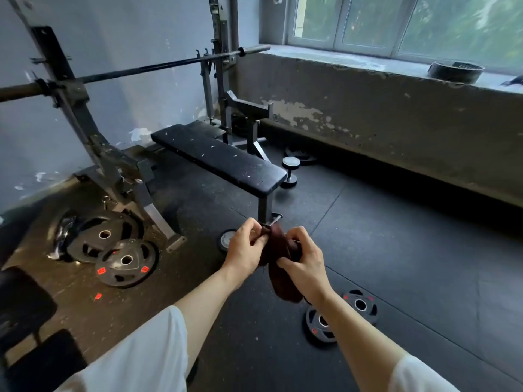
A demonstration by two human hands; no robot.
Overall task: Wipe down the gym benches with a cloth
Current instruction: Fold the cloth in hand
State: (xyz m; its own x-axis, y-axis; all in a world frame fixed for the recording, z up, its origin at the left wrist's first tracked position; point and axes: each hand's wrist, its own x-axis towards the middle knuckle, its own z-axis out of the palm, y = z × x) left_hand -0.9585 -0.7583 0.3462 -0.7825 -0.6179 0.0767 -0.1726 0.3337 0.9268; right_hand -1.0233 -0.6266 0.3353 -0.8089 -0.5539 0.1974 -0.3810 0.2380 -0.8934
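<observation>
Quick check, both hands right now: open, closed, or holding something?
Left hand: closed, pinching the upper edge of the dark cloth.
Right hand: closed, gripping the same cloth, held up in front of the bench.

Lit by daylight through a wide window [396,21], walled in peeling grey plaster [368,108], floored with black rubber mats [410,264], scattered with weight plates [126,261].

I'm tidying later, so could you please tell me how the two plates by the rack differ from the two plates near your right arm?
The rack plates look larger than the arm plates, though the wide lens may exaggerate this. The rack plates lie on the brown floor patch, left of the bench; the arm plates lie on black matting. Both pairs are black, overlapping, with red labels.
</observation>
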